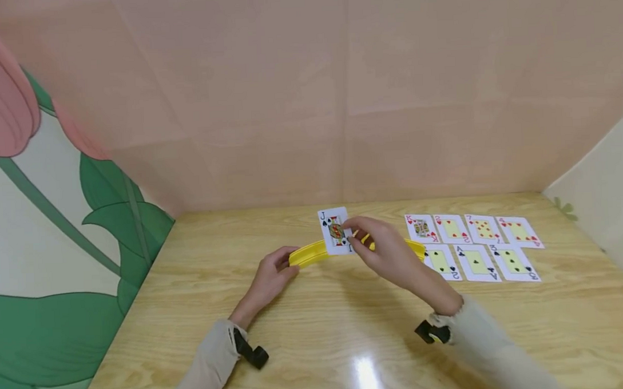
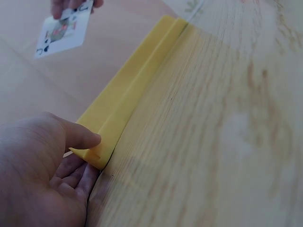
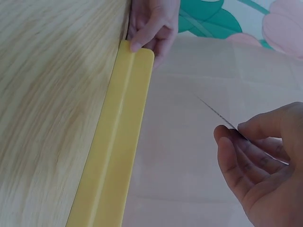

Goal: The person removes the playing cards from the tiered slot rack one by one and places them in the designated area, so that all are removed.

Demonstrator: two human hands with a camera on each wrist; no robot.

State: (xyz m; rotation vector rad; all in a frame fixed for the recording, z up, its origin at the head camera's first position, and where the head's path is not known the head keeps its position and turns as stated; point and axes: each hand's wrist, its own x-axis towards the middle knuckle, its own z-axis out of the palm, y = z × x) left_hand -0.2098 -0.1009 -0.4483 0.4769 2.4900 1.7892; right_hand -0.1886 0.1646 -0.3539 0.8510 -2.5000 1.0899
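Observation:
My left hand (image 1: 270, 278) grips the left end of a curved yellow card holder (image 1: 308, 254), a long grooved rack standing on the table. In the left wrist view the thumb (image 2: 85, 137) lies over its front, with fingers around the end. My right hand (image 1: 385, 246) pinches a jack of spades (image 1: 333, 232) by its right edge. The card is held up above the middle of the holder, its face towards the head camera. In the right wrist view the same playing card (image 3: 215, 112) appears almost edge-on, apart from the holder. My right hand hides part of the holder in the head view.
Right of the holder, several face-up playing cards lie in two rows: red ones such as the seven of diamonds (image 1: 483, 229) behind, black ones such as the ace (image 1: 476, 262) in front. A pink cloth wall (image 1: 267, 104) rises behind the wooden table (image 1: 316, 331).

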